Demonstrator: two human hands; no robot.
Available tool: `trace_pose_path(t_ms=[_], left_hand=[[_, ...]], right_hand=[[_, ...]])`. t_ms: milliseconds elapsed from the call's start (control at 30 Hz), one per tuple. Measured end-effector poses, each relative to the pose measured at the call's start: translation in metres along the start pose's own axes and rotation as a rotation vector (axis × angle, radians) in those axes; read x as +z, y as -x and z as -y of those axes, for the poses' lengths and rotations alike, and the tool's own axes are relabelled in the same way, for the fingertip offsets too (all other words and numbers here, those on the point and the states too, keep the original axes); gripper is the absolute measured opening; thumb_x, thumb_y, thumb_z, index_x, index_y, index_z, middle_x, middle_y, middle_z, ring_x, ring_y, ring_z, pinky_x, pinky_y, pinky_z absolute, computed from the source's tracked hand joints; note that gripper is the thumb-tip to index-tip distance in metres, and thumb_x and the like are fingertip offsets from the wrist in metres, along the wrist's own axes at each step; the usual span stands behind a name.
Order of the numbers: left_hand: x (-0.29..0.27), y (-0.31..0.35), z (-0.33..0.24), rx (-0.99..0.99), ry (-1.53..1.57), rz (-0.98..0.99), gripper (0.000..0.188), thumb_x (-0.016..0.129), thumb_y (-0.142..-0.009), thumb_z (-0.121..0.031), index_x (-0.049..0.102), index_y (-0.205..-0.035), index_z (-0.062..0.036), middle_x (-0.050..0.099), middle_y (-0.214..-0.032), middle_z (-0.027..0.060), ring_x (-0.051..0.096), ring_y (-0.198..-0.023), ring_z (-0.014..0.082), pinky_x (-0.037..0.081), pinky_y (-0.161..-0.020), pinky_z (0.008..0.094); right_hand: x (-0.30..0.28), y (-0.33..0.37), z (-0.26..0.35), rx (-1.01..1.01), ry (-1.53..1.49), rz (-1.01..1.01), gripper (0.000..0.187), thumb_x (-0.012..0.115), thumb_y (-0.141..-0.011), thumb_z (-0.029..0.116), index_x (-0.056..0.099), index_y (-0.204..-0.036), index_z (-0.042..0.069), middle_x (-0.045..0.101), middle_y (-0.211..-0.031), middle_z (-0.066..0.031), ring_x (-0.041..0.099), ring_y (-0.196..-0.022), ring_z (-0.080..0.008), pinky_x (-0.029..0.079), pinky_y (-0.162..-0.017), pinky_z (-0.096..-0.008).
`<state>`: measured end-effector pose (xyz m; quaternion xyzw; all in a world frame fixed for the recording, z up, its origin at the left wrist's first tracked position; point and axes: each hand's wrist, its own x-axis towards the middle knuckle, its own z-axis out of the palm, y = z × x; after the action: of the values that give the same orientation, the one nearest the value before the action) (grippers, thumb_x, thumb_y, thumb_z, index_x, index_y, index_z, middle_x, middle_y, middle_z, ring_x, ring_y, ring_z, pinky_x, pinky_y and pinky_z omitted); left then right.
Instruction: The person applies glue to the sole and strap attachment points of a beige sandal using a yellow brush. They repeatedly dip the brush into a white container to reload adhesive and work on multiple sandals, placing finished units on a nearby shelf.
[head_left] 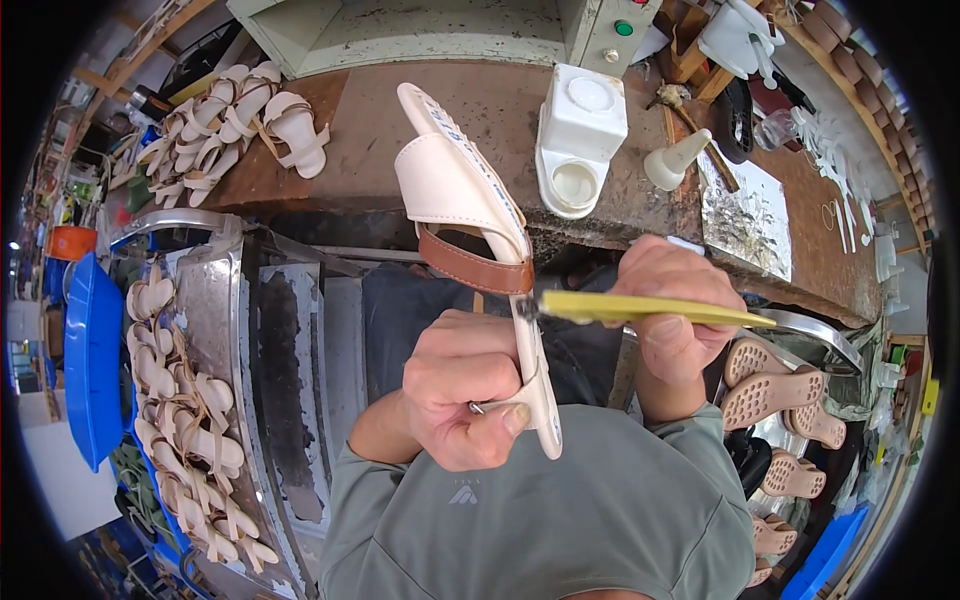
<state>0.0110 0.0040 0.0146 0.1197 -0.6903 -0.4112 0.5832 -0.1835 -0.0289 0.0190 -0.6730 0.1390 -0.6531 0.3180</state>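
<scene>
A cream sandal upper (445, 180) with a brown strap is held up on edge before my chest. My left hand (455, 390) is closed round its heel end, and a small metal piece shows by the thumb. In my right hand (672, 305) is a brush (620, 307) with a flat yellow handle, pinched between thumb and curled fingers. Its dark bristle tip is at the edge of the sandal's insole, just below the brown strap. Whether the bristles touch the insole, I cannot tell.
On the brown workbench (370, 120) stand a white plastic pot (583, 120) and a white nozzle-shaped container (680, 158). Cream sandals (297, 135) lie at far left; more uppers (215, 455) fill the left rack. Beige soles (770, 400) lie at right. A blue tray (90, 360) stands far left.
</scene>
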Motion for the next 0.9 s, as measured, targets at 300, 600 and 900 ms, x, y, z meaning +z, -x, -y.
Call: trace_pose_path(t_ms=[300, 600, 900], left_hand=[[-0.018, 0.005, 0.015, -0.088, 0.006, -0.102, 0.02, 0.056, -0.07, -0.01, 0.045, -0.057, 0.0, 0.052, -0.06, 0.0113, 0.044, -0.046, 0.0176, 0.032, -0.042, 0.0292], [-0.042, 0.057, 0.097, -0.426, 0.25, -0.346, 0.031, 0.061, -0.076, -0.02, 0.048, -0.06, 0.0025, 0.06, -0.078, 0.0189, 0.057, -0.066, 0.0223, 0.046, -0.059, 0.0326], [-0.046, 0.056, 0.135, -0.48, 0.455, -0.373, 0.029, 0.059, -0.078, -0.02, 0.056, -0.069, 0.0074, 0.061, -0.089, 0.0241, 0.062, -0.076, 0.0283, 0.053, -0.07, 0.0377]], right_hand=[[-0.032, 0.023, -0.03, 0.168, 0.186, -0.04, 0.01, 0.063, -0.081, 0.002, 0.063, -0.088, -0.005, 0.064, -0.073, -0.0123, 0.059, -0.061, -0.0186, 0.046, -0.057, -0.0264], [-0.071, 0.055, -0.131, 0.616, 0.529, -0.165, 0.014, 0.064, -0.085, 0.011, 0.066, -0.091, -0.002, 0.064, -0.079, -0.0053, 0.057, -0.065, -0.009, 0.044, -0.058, -0.0232], [-0.075, 0.058, -0.144, 0.805, 0.442, -0.198, 0.013, 0.064, -0.085, 0.011, 0.066, -0.089, -0.001, 0.064, -0.073, -0.0046, 0.055, -0.059, -0.0082, 0.042, -0.053, -0.0218]])
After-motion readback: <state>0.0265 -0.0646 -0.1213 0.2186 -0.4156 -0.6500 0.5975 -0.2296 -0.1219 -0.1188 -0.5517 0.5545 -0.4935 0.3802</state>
